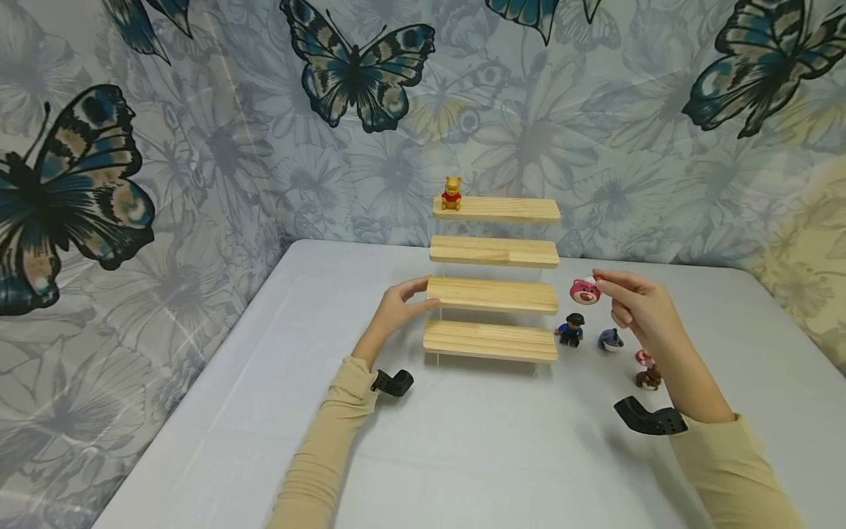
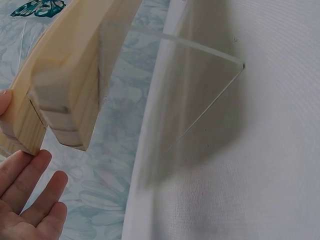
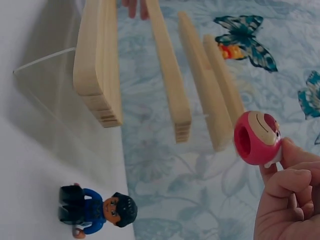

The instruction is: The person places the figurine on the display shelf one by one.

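My right hand [image 1: 637, 305] pinches a pink bear-head toy [image 1: 584, 292] between thumb and fingertips, raised beside the right end of a stepped wooden display shelf [image 1: 492, 294]. In the right wrist view the toy [image 3: 257, 138] shows a round hole at its neck and a pale muzzle. My left hand [image 1: 396, 312] grips the left end of the shelf's second board from the bottom, thumb on one side and fingers on the other. The left wrist view shows fingertips [image 2: 42, 157] at that board's edge.
A yellow bear figure in red [image 1: 452, 195] sits at the top board's left end. Right of the shelf on the white table [image 1: 463, 448] are a toy man in blue [image 1: 570, 330], a grey-blue animal figure [image 1: 611, 340] and a brown figure [image 1: 648, 378] with red and white behind it.
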Tool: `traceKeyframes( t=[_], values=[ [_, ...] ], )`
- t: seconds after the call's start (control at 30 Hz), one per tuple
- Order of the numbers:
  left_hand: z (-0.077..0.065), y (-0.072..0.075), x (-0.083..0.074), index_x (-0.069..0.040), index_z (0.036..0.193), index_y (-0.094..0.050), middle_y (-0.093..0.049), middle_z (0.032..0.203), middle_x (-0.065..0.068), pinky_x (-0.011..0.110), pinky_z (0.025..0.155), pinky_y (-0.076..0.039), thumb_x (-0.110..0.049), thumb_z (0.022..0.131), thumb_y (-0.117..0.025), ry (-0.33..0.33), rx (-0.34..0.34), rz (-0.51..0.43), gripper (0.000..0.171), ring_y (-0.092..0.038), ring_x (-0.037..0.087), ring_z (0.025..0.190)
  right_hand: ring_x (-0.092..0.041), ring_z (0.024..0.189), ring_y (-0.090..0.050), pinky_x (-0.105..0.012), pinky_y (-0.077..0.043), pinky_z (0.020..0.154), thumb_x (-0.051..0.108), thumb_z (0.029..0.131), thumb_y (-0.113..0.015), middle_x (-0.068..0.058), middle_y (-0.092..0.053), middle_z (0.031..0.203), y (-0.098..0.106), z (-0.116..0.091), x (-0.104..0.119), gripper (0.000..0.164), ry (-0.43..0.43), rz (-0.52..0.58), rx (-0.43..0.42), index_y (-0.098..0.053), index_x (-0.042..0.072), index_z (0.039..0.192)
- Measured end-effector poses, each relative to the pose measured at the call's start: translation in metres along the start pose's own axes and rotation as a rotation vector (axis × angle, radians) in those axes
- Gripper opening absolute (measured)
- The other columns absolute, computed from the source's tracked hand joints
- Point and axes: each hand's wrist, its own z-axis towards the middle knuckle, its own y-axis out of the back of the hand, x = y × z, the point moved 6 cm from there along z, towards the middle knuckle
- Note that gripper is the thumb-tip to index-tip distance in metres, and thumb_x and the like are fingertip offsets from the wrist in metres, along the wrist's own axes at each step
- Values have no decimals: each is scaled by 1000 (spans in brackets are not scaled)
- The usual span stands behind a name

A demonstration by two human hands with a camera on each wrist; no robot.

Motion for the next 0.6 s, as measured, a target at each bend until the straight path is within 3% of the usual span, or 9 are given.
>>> traceKeyframes(
  t=[0.3,0.53,0.6],
  values=[
    [-1,2,-5,-1,129,-47,-53,121,11,31,101,-29,-24,81,-68,-17,15,6,57,-45,20,114,-7,39,-32,-21,-28,36,11,86,-61,0,-59,91,-13,16,23,16,39,53,46,-70,12,99],
    [-12,2,-34,6,129,-43,-49,123,19,35,102,-27,-13,84,-64,-9,45,3,53,-42,28,116,-6,38,-32,-20,-28,36,10,85,-62,0,-61,92,-18,30,37,15,64,61,31,-71,12,96],
    [-13,2,-34,6,129,-43,-50,123,19,35,102,-27,-14,84,-64,-11,46,9,53,-42,28,117,-6,37,-33,-20,-28,36,10,85,-61,0,-61,94,-19,34,40,15,65,75,36,-71,12,96]
  ],
)
